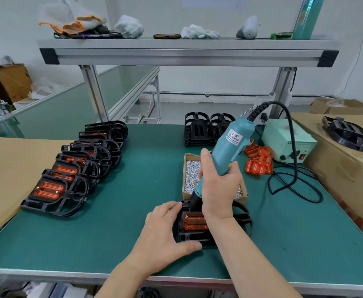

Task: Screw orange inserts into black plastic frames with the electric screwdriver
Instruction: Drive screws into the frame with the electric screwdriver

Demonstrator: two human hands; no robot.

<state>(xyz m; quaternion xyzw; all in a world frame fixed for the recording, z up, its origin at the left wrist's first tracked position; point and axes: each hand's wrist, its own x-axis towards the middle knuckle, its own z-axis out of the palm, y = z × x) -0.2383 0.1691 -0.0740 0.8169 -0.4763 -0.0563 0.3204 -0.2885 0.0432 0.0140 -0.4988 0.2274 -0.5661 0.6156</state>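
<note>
Several frames [68, 168] lie finished left of the screw box [189, 156], loose inserts [259, 160] wait right of it; right hand [219, 190] grips the screwdriver [230, 151], flat left hand [165, 229] steadies another frame [242, 214].

Both bare forearms reach in from the lower edge, the right one crossing up from the lower right. The right hand [220, 186] is wrapped round the barrel of the electric screwdriver [230, 145], back of the hand toward the camera, thumb pointing up along the tool's left side, wrist bent above the black frame [194, 237]. The left hand [165, 229] lies palm down, low over the surface, its fingers spread and lightly bent across the frame's left edge, its thumb stretched out along the near side. The two hands sit close together, not touching.
</note>
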